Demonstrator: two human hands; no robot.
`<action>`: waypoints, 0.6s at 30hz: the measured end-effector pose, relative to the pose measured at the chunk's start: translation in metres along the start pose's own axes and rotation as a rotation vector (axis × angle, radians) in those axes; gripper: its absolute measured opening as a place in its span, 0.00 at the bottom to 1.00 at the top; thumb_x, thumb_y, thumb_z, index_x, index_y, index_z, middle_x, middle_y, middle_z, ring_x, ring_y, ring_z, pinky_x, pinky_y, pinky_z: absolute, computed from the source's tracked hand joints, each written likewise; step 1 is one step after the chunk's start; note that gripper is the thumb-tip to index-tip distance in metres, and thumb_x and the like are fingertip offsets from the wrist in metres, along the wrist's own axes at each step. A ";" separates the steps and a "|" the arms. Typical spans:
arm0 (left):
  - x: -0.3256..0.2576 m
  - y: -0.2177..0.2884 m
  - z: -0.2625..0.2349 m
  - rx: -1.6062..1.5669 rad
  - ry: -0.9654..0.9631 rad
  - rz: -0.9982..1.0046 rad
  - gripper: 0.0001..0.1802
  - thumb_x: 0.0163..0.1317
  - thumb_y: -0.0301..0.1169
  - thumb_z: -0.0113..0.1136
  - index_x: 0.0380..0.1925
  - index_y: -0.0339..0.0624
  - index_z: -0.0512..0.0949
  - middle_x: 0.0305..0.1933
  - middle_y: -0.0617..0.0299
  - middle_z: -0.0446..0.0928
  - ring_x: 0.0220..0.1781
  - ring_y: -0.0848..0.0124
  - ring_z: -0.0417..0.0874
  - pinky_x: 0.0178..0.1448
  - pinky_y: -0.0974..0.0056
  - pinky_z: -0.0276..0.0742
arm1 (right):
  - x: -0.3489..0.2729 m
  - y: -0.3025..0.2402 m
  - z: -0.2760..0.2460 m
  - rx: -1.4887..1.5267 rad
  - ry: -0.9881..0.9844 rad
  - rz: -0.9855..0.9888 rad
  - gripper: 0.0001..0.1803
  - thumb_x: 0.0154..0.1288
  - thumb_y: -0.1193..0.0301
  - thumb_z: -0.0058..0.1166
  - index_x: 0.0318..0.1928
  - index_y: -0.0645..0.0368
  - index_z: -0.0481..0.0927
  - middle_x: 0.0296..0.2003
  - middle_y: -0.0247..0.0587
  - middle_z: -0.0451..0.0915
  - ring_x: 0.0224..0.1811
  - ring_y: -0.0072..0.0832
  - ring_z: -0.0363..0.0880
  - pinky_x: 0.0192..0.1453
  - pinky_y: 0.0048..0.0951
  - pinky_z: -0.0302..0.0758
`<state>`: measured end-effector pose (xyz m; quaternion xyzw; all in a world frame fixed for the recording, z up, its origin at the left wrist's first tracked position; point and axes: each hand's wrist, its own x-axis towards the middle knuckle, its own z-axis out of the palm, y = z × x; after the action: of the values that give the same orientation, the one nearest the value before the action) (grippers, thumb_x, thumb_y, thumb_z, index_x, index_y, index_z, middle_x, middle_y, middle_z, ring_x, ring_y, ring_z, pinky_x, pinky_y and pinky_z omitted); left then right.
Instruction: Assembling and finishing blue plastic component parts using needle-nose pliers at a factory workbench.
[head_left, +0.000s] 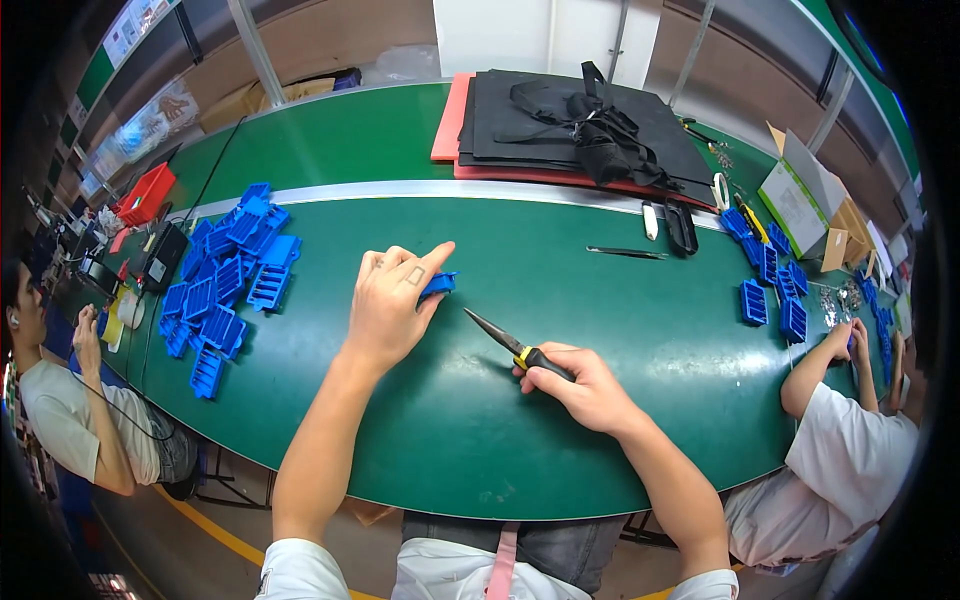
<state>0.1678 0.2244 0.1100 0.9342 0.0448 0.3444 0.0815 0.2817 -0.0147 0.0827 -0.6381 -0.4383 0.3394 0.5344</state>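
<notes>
Between the thumb and fingers of my left hand (390, 305) is a small blue plastic slotted part (439, 285), mostly covered by the hand. My right hand (585, 385) is closed around the dark handles of a pair of needle-nose pliers (498, 335) with yellow trim. Their long tapered jaws point up and left toward the blue part, without touching it; the jaws look closed. To the left of my left hand lies a loose heap of similar blue slotted parts (228, 275) on the green table (480, 440).
Tweezers (626, 253), a white-handled tool (650, 221) and a black case (681, 228) lie beyond my right hand. More blue parts (754, 302) sit at right. Black sheets (540, 130) with straps are stacked behind. One person (100, 410) sits left, another (840, 460) right.
</notes>
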 end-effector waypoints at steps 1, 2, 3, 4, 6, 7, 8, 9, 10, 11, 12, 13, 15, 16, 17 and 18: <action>0.001 0.001 -0.001 0.013 -0.012 0.012 0.35 0.41 0.20 0.72 0.55 0.48 0.77 0.35 0.65 0.81 0.40 0.67 0.77 0.47 0.61 0.67 | 0.000 0.000 0.000 0.000 0.000 0.000 0.13 0.68 0.67 0.53 0.34 0.66 0.81 0.34 0.38 0.77 0.37 0.24 0.74 0.45 0.26 0.70; 0.000 0.001 -0.002 0.025 -0.025 0.024 0.35 0.41 0.20 0.72 0.55 0.48 0.77 0.36 0.65 0.81 0.40 0.66 0.77 0.47 0.60 0.67 | 0.000 0.000 0.000 0.002 0.003 -0.004 0.13 0.68 0.67 0.53 0.34 0.66 0.81 0.34 0.38 0.77 0.37 0.24 0.74 0.45 0.26 0.70; 0.000 0.000 -0.003 0.025 -0.025 0.024 0.35 0.41 0.20 0.72 0.55 0.48 0.77 0.36 0.65 0.81 0.40 0.66 0.77 0.47 0.60 0.67 | 0.000 0.000 0.001 0.005 0.005 -0.007 0.13 0.68 0.67 0.53 0.34 0.66 0.81 0.34 0.38 0.77 0.37 0.24 0.74 0.45 0.26 0.70; 0.001 -0.001 -0.003 0.026 -0.026 0.053 0.34 0.41 0.20 0.72 0.54 0.48 0.77 0.35 0.64 0.80 0.41 0.66 0.77 0.47 0.60 0.68 | 0.000 0.000 0.001 0.006 0.005 -0.007 0.13 0.68 0.67 0.53 0.34 0.66 0.81 0.34 0.38 0.77 0.37 0.24 0.74 0.45 0.26 0.70; 0.002 -0.001 -0.003 0.024 -0.026 0.084 0.34 0.41 0.20 0.72 0.54 0.48 0.78 0.35 0.64 0.80 0.41 0.65 0.77 0.48 0.59 0.68 | 0.000 0.001 0.000 -0.014 0.001 -0.016 0.13 0.69 0.67 0.53 0.34 0.65 0.81 0.34 0.38 0.77 0.37 0.24 0.74 0.45 0.26 0.70; 0.002 -0.001 -0.004 0.017 -0.014 0.105 0.34 0.40 0.19 0.71 0.53 0.48 0.78 0.35 0.63 0.79 0.42 0.64 0.77 0.49 0.59 0.69 | 0.000 0.001 0.000 -0.015 0.003 -0.016 0.13 0.69 0.67 0.53 0.34 0.65 0.81 0.34 0.38 0.77 0.37 0.24 0.74 0.45 0.26 0.70; 0.003 0.000 -0.005 0.013 -0.001 0.126 0.34 0.40 0.18 0.70 0.53 0.47 0.78 0.35 0.62 0.78 0.42 0.63 0.77 0.50 0.59 0.69 | 0.000 0.001 0.000 -0.006 0.006 -0.021 0.13 0.69 0.66 0.53 0.34 0.65 0.81 0.34 0.38 0.77 0.37 0.24 0.73 0.44 0.26 0.70; 0.003 0.000 -0.005 0.013 -0.001 0.127 0.34 0.40 0.18 0.70 0.53 0.47 0.78 0.35 0.62 0.78 0.42 0.63 0.77 0.50 0.59 0.69 | 0.001 0.001 0.001 0.003 0.010 -0.027 0.13 0.69 0.66 0.53 0.34 0.65 0.81 0.34 0.38 0.77 0.37 0.24 0.73 0.44 0.26 0.69; 0.004 0.001 -0.006 0.034 0.006 0.127 0.33 0.39 0.17 0.69 0.51 0.47 0.78 0.35 0.61 0.77 0.43 0.62 0.76 0.51 0.58 0.69 | 0.001 0.001 0.000 0.003 0.011 -0.027 0.13 0.69 0.66 0.53 0.34 0.65 0.81 0.34 0.38 0.77 0.37 0.24 0.73 0.44 0.26 0.69; 0.003 0.002 -0.006 0.055 0.013 0.127 0.32 0.38 0.16 0.68 0.50 0.46 0.79 0.35 0.61 0.76 0.44 0.61 0.76 0.52 0.58 0.69 | 0.001 0.001 0.000 0.004 0.009 -0.023 0.13 0.69 0.66 0.53 0.34 0.65 0.81 0.34 0.38 0.77 0.36 0.24 0.73 0.44 0.26 0.69; 0.003 0.001 -0.005 0.055 0.013 0.127 0.32 0.38 0.16 0.68 0.50 0.46 0.79 0.35 0.61 0.76 0.44 0.61 0.76 0.52 0.58 0.69 | 0.000 0.001 0.000 0.004 0.008 -0.018 0.13 0.68 0.66 0.53 0.34 0.65 0.81 0.33 0.38 0.77 0.36 0.24 0.73 0.43 0.26 0.69; 0.002 -0.001 -0.004 0.076 0.012 0.120 0.30 0.38 0.15 0.66 0.47 0.45 0.80 0.35 0.60 0.75 0.45 0.60 0.75 0.53 0.57 0.69 | 0.000 0.001 0.000 0.004 0.009 -0.018 0.13 0.68 0.66 0.53 0.34 0.65 0.81 0.33 0.38 0.77 0.36 0.24 0.73 0.43 0.26 0.69; 0.001 -0.005 -0.001 0.098 0.011 0.112 0.29 0.37 0.14 0.65 0.45 0.44 0.80 0.35 0.59 0.74 0.46 0.59 0.75 0.54 0.56 0.69 | 0.000 0.002 0.000 0.001 0.011 -0.016 0.13 0.68 0.66 0.53 0.34 0.65 0.81 0.33 0.38 0.77 0.36 0.24 0.73 0.43 0.26 0.69; 0.000 -0.008 0.001 0.110 0.033 0.119 0.26 0.37 0.14 0.64 0.42 0.43 0.81 0.34 0.59 0.74 0.46 0.59 0.75 0.54 0.55 0.68 | 0.000 0.001 0.001 0.001 0.011 -0.016 0.13 0.68 0.66 0.53 0.34 0.65 0.81 0.33 0.38 0.77 0.36 0.24 0.73 0.43 0.26 0.69; 0.000 -0.009 0.001 0.123 0.055 0.126 0.23 0.37 0.13 0.63 0.39 0.42 0.81 0.34 0.59 0.73 0.46 0.59 0.75 0.55 0.55 0.68 | 0.000 0.001 0.001 0.004 0.012 -0.013 0.13 0.69 0.66 0.53 0.34 0.65 0.81 0.33 0.38 0.77 0.36 0.24 0.73 0.43 0.26 0.69; 0.000 -0.009 0.001 0.123 0.055 0.126 0.23 0.37 0.13 0.63 0.39 0.42 0.81 0.34 0.59 0.73 0.46 0.59 0.75 0.55 0.55 0.68 | 0.000 0.001 0.001 0.007 0.014 -0.010 0.14 0.69 0.66 0.53 0.34 0.65 0.81 0.33 0.38 0.77 0.36 0.24 0.73 0.43 0.26 0.69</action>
<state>0.1683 0.2336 0.1082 0.9286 0.0093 0.3711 0.0008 0.2811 -0.0146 0.0812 -0.6365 -0.4364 0.3339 0.5413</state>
